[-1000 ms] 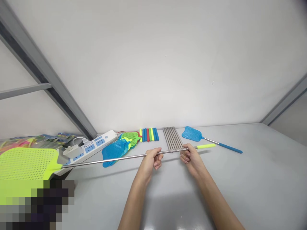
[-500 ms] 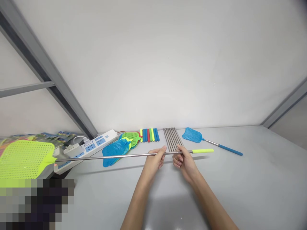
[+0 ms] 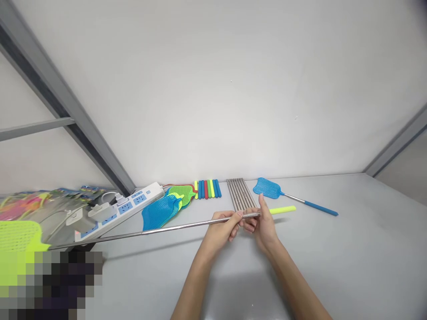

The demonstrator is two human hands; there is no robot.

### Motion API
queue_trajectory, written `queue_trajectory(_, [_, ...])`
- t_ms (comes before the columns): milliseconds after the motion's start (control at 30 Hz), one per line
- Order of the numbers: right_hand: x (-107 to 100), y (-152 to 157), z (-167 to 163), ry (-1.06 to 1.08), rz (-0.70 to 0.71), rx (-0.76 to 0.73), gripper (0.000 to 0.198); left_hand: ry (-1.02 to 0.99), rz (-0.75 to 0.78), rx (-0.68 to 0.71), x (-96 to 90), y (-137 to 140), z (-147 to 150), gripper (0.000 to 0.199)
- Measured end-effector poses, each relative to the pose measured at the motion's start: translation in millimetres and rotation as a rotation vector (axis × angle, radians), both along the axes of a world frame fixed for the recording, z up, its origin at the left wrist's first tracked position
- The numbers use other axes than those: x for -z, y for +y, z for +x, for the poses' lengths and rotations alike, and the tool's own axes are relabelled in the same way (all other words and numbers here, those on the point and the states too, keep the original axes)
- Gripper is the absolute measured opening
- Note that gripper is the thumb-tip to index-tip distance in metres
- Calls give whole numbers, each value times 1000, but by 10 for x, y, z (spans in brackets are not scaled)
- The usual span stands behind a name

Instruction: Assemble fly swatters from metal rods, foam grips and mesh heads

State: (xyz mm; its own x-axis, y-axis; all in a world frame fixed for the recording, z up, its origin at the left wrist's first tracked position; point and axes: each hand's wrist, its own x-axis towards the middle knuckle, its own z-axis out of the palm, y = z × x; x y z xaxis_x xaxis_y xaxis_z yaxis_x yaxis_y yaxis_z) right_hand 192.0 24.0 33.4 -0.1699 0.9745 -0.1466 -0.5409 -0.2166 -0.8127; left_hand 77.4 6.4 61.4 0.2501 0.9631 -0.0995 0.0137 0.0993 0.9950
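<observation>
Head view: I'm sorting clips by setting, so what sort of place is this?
Probably a workbench for swatter parts: a row of coloured grips, a row of metal rods and overlapping mesh heads lie on it.

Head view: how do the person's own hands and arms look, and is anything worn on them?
The left hand and right hand are bare, without gloves. No sleeves show on the forearms, and no watch, bracelet, ring, cable or marking is visible.
</observation>
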Motion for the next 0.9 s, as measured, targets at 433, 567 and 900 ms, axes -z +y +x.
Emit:
queue_trajectory(433, [153,-8,-99,9,-97,3,43,-132,-110,90,63,-33,79,38])
queue_trajectory(567, [146,-30,-122,-26,-120,26,44,-137,-136,77,75,-34,93,38])
queue_trajectory(900, [49,-99,-192,-19,-148,-13,53,-110,-105,58,32,-46,84,40])
